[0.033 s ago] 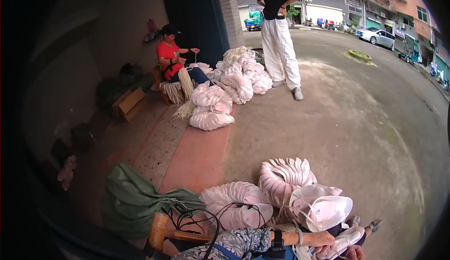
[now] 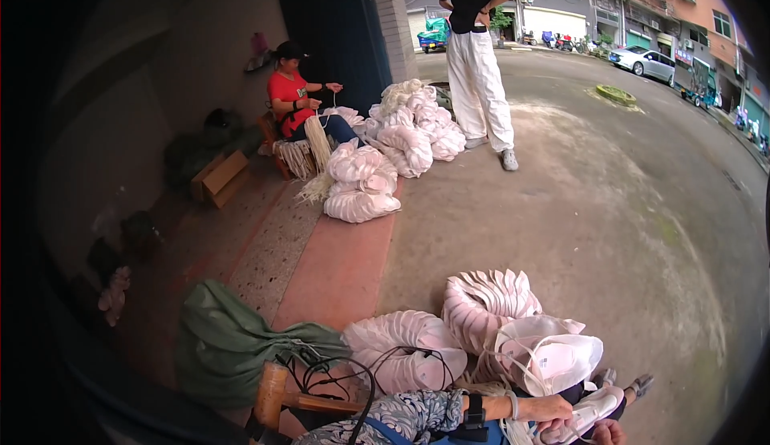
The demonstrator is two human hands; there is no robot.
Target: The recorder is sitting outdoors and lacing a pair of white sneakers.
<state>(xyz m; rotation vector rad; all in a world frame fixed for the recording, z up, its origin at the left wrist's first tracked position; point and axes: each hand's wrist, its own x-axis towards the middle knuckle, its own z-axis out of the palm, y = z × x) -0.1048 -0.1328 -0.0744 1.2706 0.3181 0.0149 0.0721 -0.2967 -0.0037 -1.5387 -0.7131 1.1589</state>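
Your left hand (image 2: 547, 410) is pinching the left end of the white shoe upper (image 2: 600, 405), which is lying toward the far edge of your dark-trousered lap (image 2: 573, 394). Your right hand (image 2: 609, 432) is curling close by; its grip I cannot tell.

Sack (image 2: 224, 357) L of bundle (image 2: 381, 349); 2nd bundle (image 2: 475, 317) to R, behind shoe (image 2: 603, 402); pile (image 2: 405, 144) at bk, R of co-worker (image 2: 287, 88).

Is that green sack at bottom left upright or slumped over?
Slumped over: the green sack lies low and creased, its narrowing end stretching right toward a pale ring-shaped bundle. Whether it's tied, I cannot tell.
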